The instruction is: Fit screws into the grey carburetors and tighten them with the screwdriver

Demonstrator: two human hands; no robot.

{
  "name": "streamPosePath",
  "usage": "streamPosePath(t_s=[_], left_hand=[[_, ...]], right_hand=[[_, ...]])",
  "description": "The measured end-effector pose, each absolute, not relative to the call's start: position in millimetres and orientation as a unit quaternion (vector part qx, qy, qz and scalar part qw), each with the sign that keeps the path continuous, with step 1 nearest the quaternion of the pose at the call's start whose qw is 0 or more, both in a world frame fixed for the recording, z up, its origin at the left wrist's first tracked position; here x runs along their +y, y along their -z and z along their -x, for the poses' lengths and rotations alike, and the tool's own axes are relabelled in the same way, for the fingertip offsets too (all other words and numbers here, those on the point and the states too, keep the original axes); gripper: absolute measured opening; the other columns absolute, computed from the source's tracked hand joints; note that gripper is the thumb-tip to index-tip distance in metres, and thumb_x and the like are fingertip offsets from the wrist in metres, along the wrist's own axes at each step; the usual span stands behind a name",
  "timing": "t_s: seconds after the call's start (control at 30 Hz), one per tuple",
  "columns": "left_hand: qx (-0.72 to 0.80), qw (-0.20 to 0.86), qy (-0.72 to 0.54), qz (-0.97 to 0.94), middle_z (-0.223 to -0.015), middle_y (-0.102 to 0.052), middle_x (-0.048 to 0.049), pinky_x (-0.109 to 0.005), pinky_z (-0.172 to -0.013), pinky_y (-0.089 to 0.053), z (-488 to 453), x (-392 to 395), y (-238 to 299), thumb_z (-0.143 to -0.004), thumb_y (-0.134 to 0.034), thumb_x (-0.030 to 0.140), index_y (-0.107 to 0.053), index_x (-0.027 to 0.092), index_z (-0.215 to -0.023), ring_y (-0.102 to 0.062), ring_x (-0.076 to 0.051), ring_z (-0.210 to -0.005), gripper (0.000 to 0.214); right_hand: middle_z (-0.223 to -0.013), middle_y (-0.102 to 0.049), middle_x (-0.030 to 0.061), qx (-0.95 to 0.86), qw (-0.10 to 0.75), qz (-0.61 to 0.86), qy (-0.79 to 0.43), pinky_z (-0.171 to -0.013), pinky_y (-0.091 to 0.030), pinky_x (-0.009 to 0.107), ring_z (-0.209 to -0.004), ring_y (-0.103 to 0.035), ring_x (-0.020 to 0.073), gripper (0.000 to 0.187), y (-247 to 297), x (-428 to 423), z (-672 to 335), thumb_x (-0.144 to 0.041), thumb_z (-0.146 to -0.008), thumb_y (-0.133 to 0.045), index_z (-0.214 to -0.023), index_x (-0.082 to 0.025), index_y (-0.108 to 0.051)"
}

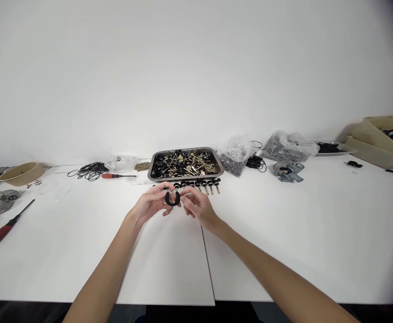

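Between my two hands, above the table, is a black U-shaped part (172, 203) with small metal pieces at its upper ends. My left hand (151, 202) grips its left side, thumb and fingers closed around it. On the other side, my right hand (199, 207) pinches at its right edge with bent fingers. Just beyond, a row of small black-headed pieces with brass-coloured stems (211, 187) lies on the table, partly hidden by my hands. Behind that row, a metal tray (221, 170) holds a heap of similar black and brass-coloured parts.
Left of the tray lie a small red screwdriver (108, 176), black rings (93, 171) and brass-coloured bits (142, 166). A larger screwdriver (2, 234) and beige bowl (20, 175) are farther left. Rightward are plastic bags (286, 146), a grey casting (289, 171) and a beige bin (368, 146).
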State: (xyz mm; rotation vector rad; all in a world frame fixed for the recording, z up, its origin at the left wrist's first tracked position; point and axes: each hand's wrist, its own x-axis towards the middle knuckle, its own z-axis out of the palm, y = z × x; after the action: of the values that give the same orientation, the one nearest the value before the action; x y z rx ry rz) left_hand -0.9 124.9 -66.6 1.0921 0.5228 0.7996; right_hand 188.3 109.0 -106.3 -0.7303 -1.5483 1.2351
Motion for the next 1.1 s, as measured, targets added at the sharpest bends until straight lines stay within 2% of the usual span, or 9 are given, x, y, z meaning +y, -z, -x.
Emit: streamPosePath(t_s=[0.2,0.47,0.63,0.9,1.1], left_hand=[[0.245,0.739,-0.360,-0.514,-0.080,-0.057,-0.0074,-0.025,-0.048,-0.041,3.1,125.8,66.7,-0.080,-0.059,0.027,-0.054,0.015,-0.103,-0.053,-0.015,-0.059,0.026],[0.257,0.727,-0.339,-0.540,-0.079,-0.056,-0.0096,-0.024,-0.049,-0.040,3.5,125.4,66.5,-0.076,-0.065,0.028,-0.061,0.010,-0.109,-0.054,-0.017,-0.069,0.038],[0.265,0.720,-0.332,-0.548,-0.080,-0.057,-0.0116,-0.024,-0.049,-0.039,4.0,124.4,66.2,-0.075,-0.067,0.031,-0.066,0.008,-0.105,-0.056,-0.021,-0.074,0.038],[0.230,0.746,-0.337,-0.525,-0.081,-0.061,-0.0158,-0.024,-0.047,-0.039,2.6,123.7,66.2,-0.076,-0.064,0.030,-0.067,0.007,-0.105,-0.061,-0.028,-0.080,0.037],[0.217,0.755,-0.377,-0.491,-0.080,-0.063,-0.0185,-0.026,-0.047,-0.036,4.6,127.2,67.6,-0.077,-0.058,0.033,-0.064,0.003,-0.106,-0.056,-0.019,-0.057,0.042]], right_hand=[[-0.060,-0.053,-0.0027,-0.658,0.476,0.312,-0.493,-0.044,-0.034,0.017,-0.048,-0.044,0.0065,0.026,105.9,107.1,-189.8,-0.041,-0.085,-0.058,-0.094,-0.017,-0.053],[-0.063,-0.054,-0.0022,-0.643,0.481,0.300,-0.514,-0.044,-0.033,0.017,-0.049,-0.044,0.0059,0.024,105.9,107.8,-189.9,-0.040,-0.088,-0.055,-0.093,-0.017,-0.053],[-0.062,-0.053,-0.0023,-0.641,0.482,0.289,-0.523,-0.044,-0.032,0.017,-0.049,-0.044,0.0060,0.024,105.8,107.6,-190.2,-0.040,-0.089,-0.054,-0.091,-0.017,-0.053],[-0.057,-0.051,-0.0015,-0.622,0.498,0.277,-0.537,-0.040,-0.029,0.018,-0.046,-0.043,0.0075,0.033,106.6,108.8,-191.1,-0.045,-0.094,-0.042,-0.084,-0.015,-0.054],[-0.050,-0.045,-0.0036,-0.608,0.502,0.324,-0.522,-0.039,-0.028,0.019,-0.041,-0.039,0.0074,0.033,108.7,111.6,-190.2,-0.043,-0.095,-0.039,-0.078,-0.016,-0.050]])
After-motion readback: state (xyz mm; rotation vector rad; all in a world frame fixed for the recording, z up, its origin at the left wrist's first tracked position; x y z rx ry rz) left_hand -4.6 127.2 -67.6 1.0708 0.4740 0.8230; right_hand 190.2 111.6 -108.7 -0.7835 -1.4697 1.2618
